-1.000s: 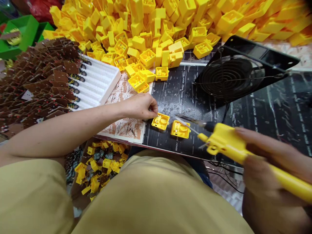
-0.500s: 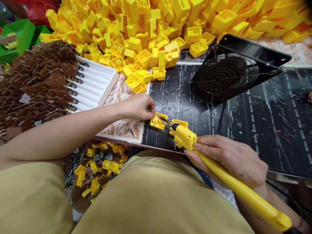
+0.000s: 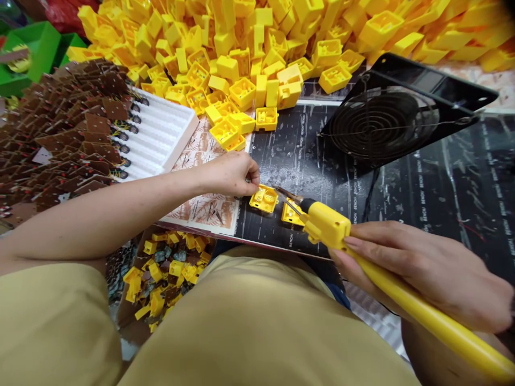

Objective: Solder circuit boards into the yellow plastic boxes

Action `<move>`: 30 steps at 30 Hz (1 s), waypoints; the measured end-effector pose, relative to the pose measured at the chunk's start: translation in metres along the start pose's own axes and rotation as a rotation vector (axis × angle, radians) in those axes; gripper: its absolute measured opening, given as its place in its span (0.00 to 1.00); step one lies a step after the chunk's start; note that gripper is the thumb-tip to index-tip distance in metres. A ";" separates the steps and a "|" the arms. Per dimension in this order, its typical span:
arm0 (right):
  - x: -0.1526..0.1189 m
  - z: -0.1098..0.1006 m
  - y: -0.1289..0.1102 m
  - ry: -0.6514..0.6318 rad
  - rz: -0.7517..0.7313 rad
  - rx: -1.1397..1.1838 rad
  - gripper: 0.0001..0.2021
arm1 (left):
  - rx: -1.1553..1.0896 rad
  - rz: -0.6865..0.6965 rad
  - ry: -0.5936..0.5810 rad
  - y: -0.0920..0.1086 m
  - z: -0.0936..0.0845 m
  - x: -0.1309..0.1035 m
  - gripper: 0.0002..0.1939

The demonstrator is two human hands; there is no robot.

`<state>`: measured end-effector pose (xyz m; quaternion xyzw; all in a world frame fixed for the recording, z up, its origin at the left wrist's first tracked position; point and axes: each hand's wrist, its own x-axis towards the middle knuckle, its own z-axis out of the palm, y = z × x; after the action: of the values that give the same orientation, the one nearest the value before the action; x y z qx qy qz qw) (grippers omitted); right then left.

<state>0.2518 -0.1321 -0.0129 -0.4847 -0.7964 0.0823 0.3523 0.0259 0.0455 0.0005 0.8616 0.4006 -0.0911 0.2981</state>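
Soldering iron [image 3: 333, 225] was gripped in the right hand [image 3: 418, 262], its tip poised just beside the nearer casing [image 3: 263, 199]. That casing lay open on the black board [image 3: 314, 161], its corner touched by the left hand [image 3: 235, 174]; whether anything was pinched in those narrowly closed fingertips could not be told.

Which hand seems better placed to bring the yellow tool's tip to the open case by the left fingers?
Probably the right hand: it grips the yellow tool, whose tip points toward the open case. The left hand, at that case's edge, seems better placed to steady it.
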 end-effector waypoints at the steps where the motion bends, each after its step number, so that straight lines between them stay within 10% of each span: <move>1: -0.003 0.000 0.001 0.000 0.009 0.007 0.06 | 0.000 0.005 0.003 -0.001 0.000 0.000 0.04; 19: -0.009 0.009 0.017 0.225 -0.043 -0.171 0.28 | 0.167 0.287 0.305 -0.019 0.023 -0.015 0.09; 30: -0.014 0.009 0.012 0.221 0.034 -0.199 0.29 | 0.424 0.409 0.207 -0.009 0.008 -0.013 0.09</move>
<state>0.2587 -0.1354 -0.0317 -0.5367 -0.7486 -0.0452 0.3867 0.0113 0.0374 -0.0051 0.9720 0.2194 -0.0225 0.0812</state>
